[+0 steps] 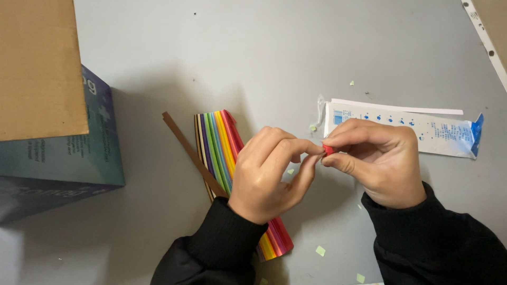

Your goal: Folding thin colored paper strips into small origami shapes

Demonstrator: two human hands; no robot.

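Observation:
My left hand (269,171) and my right hand (377,158) meet over a grey table (274,58), both in black sleeves. Between the fingertips of both hands sits a tiny red piece of paper (328,150), pinched from either side. Under my left wrist lies a stack of rainbow-coloured paper strips (217,143), running from upper left to lower right. A single brown strip (185,145) lies loose along the stack's left side.
A dark blue box (63,158) with a cardboard flap (39,68) stands at the left. A white and blue wrapper (443,134) with a pale pink strip (401,109) lies behind my right hand. Small green paper scraps (320,250) dot the table.

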